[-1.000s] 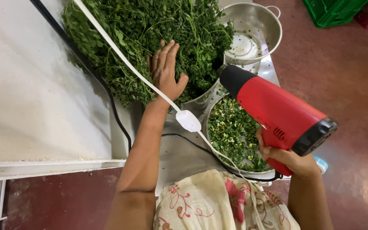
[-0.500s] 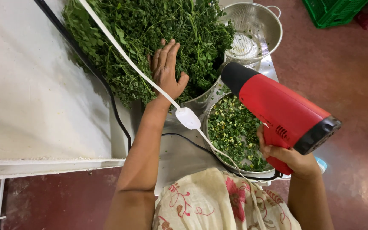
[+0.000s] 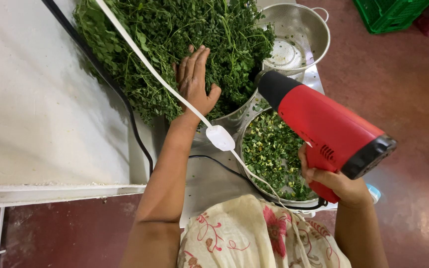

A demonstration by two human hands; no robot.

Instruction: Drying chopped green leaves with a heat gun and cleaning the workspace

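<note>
Red heat gun [image 3: 323, 126] gripped by right hand [image 3: 334, 181]; left hand [image 3: 194, 82] flat on greens [image 3: 175, 34].

A pale grey desk [image 3: 50, 114] fills the left and middle of the view. On it lies a big heap of leafy green sprigs [image 3: 175, 44], with a black cable [image 3: 125, 106] running alongside it. Beside the heap stand a steel bowl of plucked leaves [image 3: 271, 154] and an empty steel colander [image 3: 299, 34]. Below the desk lies a reddish floor [image 3: 398, 89], where a green crate [image 3: 388, 12] sits.
</note>
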